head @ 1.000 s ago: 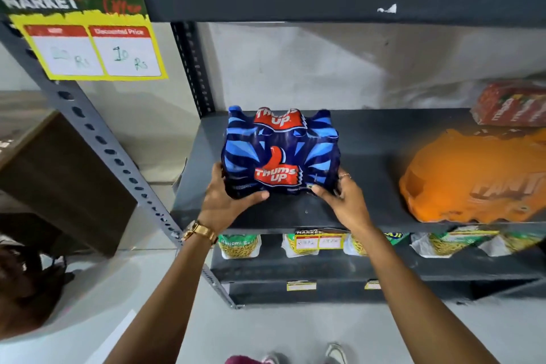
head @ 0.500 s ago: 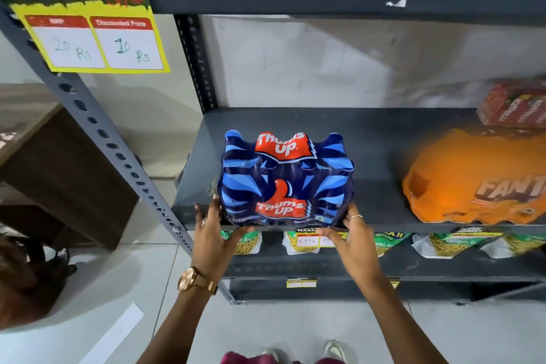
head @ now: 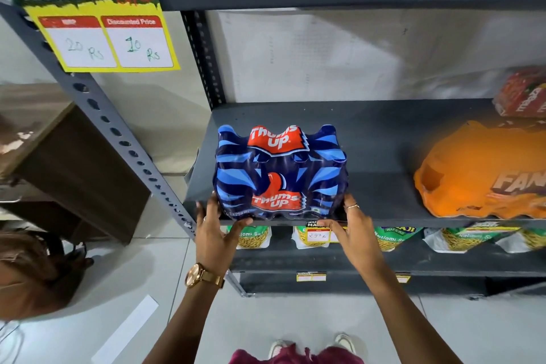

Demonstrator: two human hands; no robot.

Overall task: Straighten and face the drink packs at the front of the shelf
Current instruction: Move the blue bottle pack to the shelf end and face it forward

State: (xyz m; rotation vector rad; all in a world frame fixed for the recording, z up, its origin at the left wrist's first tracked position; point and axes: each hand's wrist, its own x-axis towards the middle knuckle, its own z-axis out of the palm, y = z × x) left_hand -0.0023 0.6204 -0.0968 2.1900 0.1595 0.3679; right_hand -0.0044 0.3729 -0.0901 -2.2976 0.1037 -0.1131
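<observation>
A blue Thums Up drink pack [head: 280,171] stands at the front left of the grey shelf [head: 378,156], its logo facing me and its base at the shelf's front edge. My left hand [head: 217,233] grips its lower left corner, fingers up the side and thumb under the front. At the lower right corner my right hand [head: 354,230], which wears a ring, holds the pack the same way. An orange Fanta pack [head: 478,174] lies further right on the same shelf, turned at an angle.
A red drink pack [head: 523,91] sits at the back right. Snack packets [head: 254,238] fill the shelf below. A yellow price sign [head: 100,18] hangs on the slanted perforated post [head: 118,133]. A brown wooden cabinet [head: 74,162] stands to the left.
The Thums Up pack has come forward from mid-shelf to the front edge. Both hands slid from its sides down to its lower front corners.
</observation>
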